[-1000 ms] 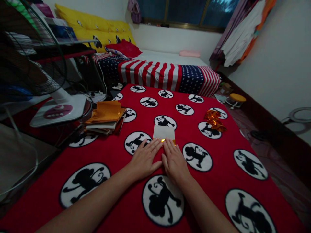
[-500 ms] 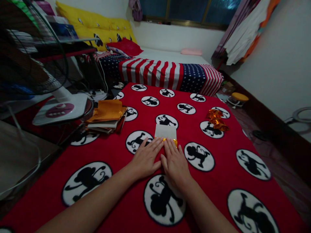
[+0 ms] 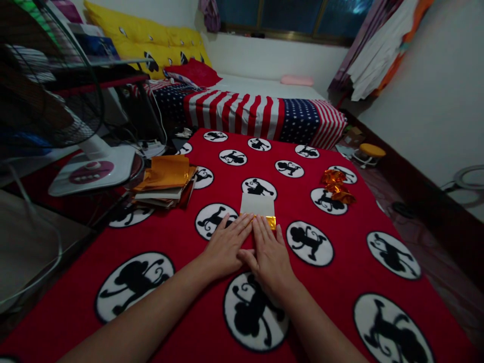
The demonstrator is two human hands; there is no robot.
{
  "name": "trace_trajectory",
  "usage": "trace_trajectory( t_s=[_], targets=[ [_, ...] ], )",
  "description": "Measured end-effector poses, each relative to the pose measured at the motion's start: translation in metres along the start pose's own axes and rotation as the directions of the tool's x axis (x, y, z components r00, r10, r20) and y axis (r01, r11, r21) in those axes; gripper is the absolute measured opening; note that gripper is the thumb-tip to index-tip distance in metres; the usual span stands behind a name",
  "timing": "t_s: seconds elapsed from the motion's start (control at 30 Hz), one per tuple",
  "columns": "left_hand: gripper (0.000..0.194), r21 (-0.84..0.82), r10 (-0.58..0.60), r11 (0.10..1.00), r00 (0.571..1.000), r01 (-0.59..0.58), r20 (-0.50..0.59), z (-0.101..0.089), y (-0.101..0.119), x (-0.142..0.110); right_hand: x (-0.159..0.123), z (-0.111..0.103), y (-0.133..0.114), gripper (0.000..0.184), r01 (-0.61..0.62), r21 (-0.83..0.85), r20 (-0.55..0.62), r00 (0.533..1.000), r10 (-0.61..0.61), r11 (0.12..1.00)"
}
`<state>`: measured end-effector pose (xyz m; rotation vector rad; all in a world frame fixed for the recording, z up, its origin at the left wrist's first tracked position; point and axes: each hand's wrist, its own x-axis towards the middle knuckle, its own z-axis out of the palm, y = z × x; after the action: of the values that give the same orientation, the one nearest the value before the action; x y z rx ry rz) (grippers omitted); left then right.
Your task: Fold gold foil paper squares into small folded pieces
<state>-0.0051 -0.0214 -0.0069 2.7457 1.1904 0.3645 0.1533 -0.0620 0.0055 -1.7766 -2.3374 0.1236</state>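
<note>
The left hand [image 3: 228, 248] and right hand [image 3: 271, 254] are lying flat, fingers outstretched, gripping nothing, fingertips touching the gold near edge of a white sheet [image 3: 257, 204]. It is resting on a red blanket [image 3: 183, 229], between a paper stack [image 3: 166, 174] left and crumpled foil [image 3: 336, 185] far right.

My left hand [image 3: 227, 246] and right hand [image 3: 270, 257] are bare, slender-fingered; my forearms [image 3: 151, 311], at seven and five o'clock, bare too, taper to slim wrists [image 3: 207, 268].
</note>
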Motion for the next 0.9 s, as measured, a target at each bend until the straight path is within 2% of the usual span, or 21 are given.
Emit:
trace_trajectory(
  t_s=[0.07, 0.17, 0.3, 0.4, 0.5, 0.6, 0.73, 0.8, 0.9],
  targets=[
    [0.067, -0.002, -0.030, 1.000, 0.999, 0.030, -0.014, -0.002, -0.001, -0.001, -0.001, 0.002, 0.006, 0.075, -0.025, 0.003, 0.003, 1.000, 0.025, 1.000],
    [0.069, -0.003, -0.139, 0.990, 0.989, 0.139, -0.052, -0.005, -0.003, -0.005, -0.007, 0.005, 0.022, 0.068, -0.063, 0.014, -0.040, 0.997, 0.064, 0.998],
    [0.067, -0.023, -0.213, 0.977, 0.972, 0.212, -0.100, -0.005, -0.003, -0.006, -0.009, 0.005, 0.039, 0.053, -0.077, 0.169, -0.129, 0.987, 0.100, 0.983],
    [0.064, -0.061, -0.210, 0.977, 0.968, 0.203, -0.140, -0.004, -0.005, -0.002, -0.003, 0.006, 0.049, 0.060, -0.052, 0.303, -0.214, 0.969, 0.122, 0.952],
    [0.060, -0.129, -0.172, 0.980, 0.972, 0.152, -0.160, -0.003, -0.012, 0.008, 0.008, 0.006, 0.058, 0.069, -0.011, 0.340, -0.247, 0.964, 0.101, 0.940],
    [0.058, -0.227, -0.182, 0.964, 0.968, 0.140, -0.175, -0.004, -0.021, 0.020, 0.017, 0.007, 0.068, 0.068, 0.008, 0.388, -0.291, 0.950, 0.115, 0.921],
    [0.075, -0.310, -0.177, 0.944, 0.965, 0.111, -0.193, -0.004, -0.027, 0.036, 0.018, 0.008, 0.076, 0.059, 0.020, 0.495, -0.362, 0.914, 0.186, 0.868],
    [0.069, -0.331, -0.158, 0.940, 0.967, 0.085, -0.200, -0.003, -0.029, 0.042, 0.018, 0.008, 0.078, 0.051, 0.016, 0.531, -0.371, 0.903, 0.216, 0.847],
    [0.049, -0.353, -0.161, 0.932, 0.963, 0.077, -0.216, 0.001, -0.032, 0.047, 0.018, 0.010, 0.079, 0.023, 0.018, 0.537, -0.379, 0.898, 0.222, 0.843]
  ],
)
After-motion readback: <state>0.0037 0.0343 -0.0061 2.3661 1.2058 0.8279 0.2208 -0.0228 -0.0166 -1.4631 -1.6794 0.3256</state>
